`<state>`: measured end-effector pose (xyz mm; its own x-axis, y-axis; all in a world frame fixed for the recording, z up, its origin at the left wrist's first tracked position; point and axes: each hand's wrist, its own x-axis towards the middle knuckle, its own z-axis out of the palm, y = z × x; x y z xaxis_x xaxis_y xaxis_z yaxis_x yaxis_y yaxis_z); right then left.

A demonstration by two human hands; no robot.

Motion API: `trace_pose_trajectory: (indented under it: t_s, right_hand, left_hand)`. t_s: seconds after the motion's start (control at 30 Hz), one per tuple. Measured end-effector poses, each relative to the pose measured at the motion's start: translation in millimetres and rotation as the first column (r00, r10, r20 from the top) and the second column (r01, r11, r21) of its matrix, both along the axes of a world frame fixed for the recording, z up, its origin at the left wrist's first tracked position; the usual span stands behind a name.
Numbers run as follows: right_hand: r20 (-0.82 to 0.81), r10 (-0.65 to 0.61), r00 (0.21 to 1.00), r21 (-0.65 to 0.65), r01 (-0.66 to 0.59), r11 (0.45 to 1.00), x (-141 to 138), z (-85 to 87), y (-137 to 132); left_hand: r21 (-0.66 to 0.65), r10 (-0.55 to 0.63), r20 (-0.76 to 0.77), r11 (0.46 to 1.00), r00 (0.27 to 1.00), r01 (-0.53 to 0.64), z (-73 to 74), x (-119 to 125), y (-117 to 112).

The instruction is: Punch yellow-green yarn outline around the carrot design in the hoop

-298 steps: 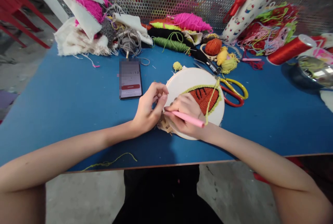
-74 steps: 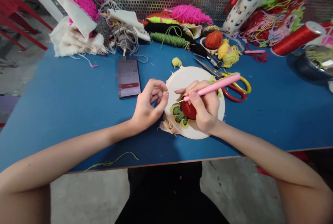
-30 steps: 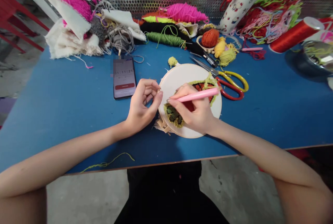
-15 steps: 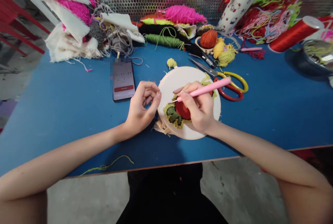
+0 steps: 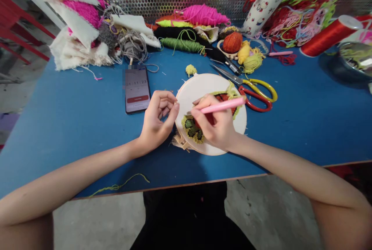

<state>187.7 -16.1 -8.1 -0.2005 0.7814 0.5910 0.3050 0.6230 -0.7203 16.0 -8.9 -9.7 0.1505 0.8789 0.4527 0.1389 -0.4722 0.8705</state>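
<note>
A round wooden embroidery hoop [image 5: 186, 84] with white fabric [image 5: 200, 87] lies on the blue table. Worked into the cloth are green loops [image 5: 192, 128] outlined in yellow-green, plus a red area partly under my right hand [image 5: 216, 122]. That hand grips a pink-handled punch needle [image 5: 222, 105], its fine tip low over the left part of the fabric, beside the yellow-green edge. Whether the tip is in the cloth I cannot tell. At the hoop's left rim, my left hand [image 5: 159, 120] pinches the edge between thumb and fingers.
Scissors [image 5: 255, 89] with yellow and red handles lie right of the hoop. A phone [image 5: 137, 91] sits to the left. Behind are yarn bundles [image 5: 203, 16], fabric scraps [image 5: 81, 29], a red thread spool [image 5: 328, 37] and a bowl [image 5: 356, 64]. A green yarn strand [image 5: 122, 184] lies near the front edge.
My right hand has shifted slightly left, and the punch needle's handle has swung lower and leftward. The tip is closer to the fabric's left side. My left hand stays at the rim.
</note>
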Motion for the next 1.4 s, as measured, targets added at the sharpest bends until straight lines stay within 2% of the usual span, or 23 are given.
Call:
trace_pose_trajectory:
  t_s: [0.07,0.1,0.23,0.3,0.53,0.63,0.73,0.83,0.9,0.97,1.1,1.23,1.4]
  right_hand:
    - [0.107,0.044,0.993,0.050,-0.049,0.998,-1.3,0.9,0.1]
    - [0.111,0.061,0.992,0.037,-0.066,0.997,-1.3,1.2,0.2]
    - [-0.137,0.038,0.990,-0.118,-0.054,0.992,2.1,0.4,0.5]
    - [-0.236,0.016,0.972,-0.151,-0.053,0.987,3.6,-0.2,0.7]
    - [-0.327,-0.053,0.943,-0.193,-0.012,0.981,3.6,1.0,1.6]
    - [-0.305,-0.047,0.951,-0.170,-0.006,0.985,4.2,-0.3,1.3]
    - [-0.228,-0.015,0.974,-0.075,-0.002,0.997,3.6,-1.5,0.7]
    - [-0.014,0.012,1.000,0.060,-0.011,0.998,0.9,-0.3,-0.3]
    - [0.120,0.016,0.993,0.105,-0.028,0.994,-0.6,1.5,-1.0]
    - [0.127,0.016,0.992,0.074,-0.025,0.997,-0.6,3.3,-1.5]
    - [-0.018,-0.019,1.000,-0.025,0.019,1.000,3.9,5.8,-1.1]
    - [0.026,0.004,1.000,0.002,-0.004,1.000,6.2,7.3,1.1]
    - [-0.037,-0.018,0.999,-0.121,0.014,0.993,4.1,5.9,2.3]
  left_hand:
    - [0.020,-0.005,0.002,1.000,1.000,0.005,-0.3,-0.1,-0.3]
    - [0.026,-0.008,0.001,1.000,1.000,0.008,-0.4,-0.1,-0.3]
    - [0.010,-0.011,-0.001,1.000,1.000,0.011,0.0,0.0,0.6]
    - [0.004,-0.006,-0.003,1.000,1.000,0.006,0.3,0.1,1.0]
    - [-0.011,0.002,-0.008,1.000,1.000,-0.002,0.4,-0.3,0.7]
    - [-0.004,0.002,-0.010,1.000,1.000,-0.002,0.4,-0.2,0.8]
    - [0.020,0.006,-0.014,1.000,1.000,-0.006,0.0,-0.1,0.5]
    - [0.069,0.011,-0.031,0.998,0.999,-0.008,-0.7,-0.5,-0.9]
    - [0.116,0.012,-0.051,0.993,0.999,-0.006,-1.2,-0.8,-2.0]
    - [0.135,0.012,-0.054,0.991,0.998,-0.005,-1.3,-0.7,-2.3]
    - [0.091,0.031,-0.045,0.996,0.998,-0.027,-1.1,0.3,-0.9]
    - [0.087,0.137,-0.055,0.987,0.989,-0.132,-1.8,0.1,0.7]
    - [0.032,0.162,-0.128,0.987,0.978,-0.159,-2.0,-1.5,0.4]
